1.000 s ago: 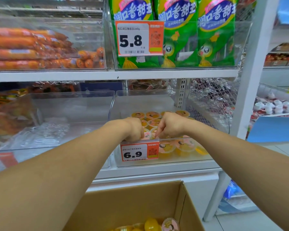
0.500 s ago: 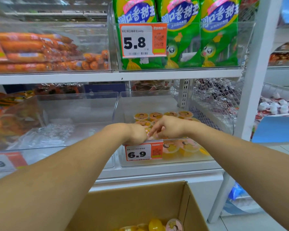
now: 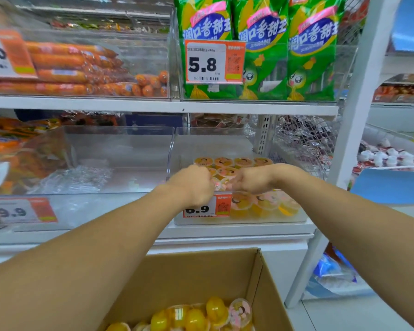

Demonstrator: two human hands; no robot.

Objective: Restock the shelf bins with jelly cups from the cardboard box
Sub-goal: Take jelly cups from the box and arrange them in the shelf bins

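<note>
white shelf unit (image 3: pixel 249 108): upper shelf holds a clear bin of orange sausages (image 3: pixel 77 68) at left, green snack bags (image 3: pixel 285 48) at right. lower shelf: clear bin (image 3: pixel 120 149) with crumpled plastic mid-shelf, jelly cup bin (image 3: pixel 239 219) toward right edge.

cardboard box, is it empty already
No, the cardboard box still holds yellow jelly cups heaped in its bottom, near the lower edge of the head view.
</note>
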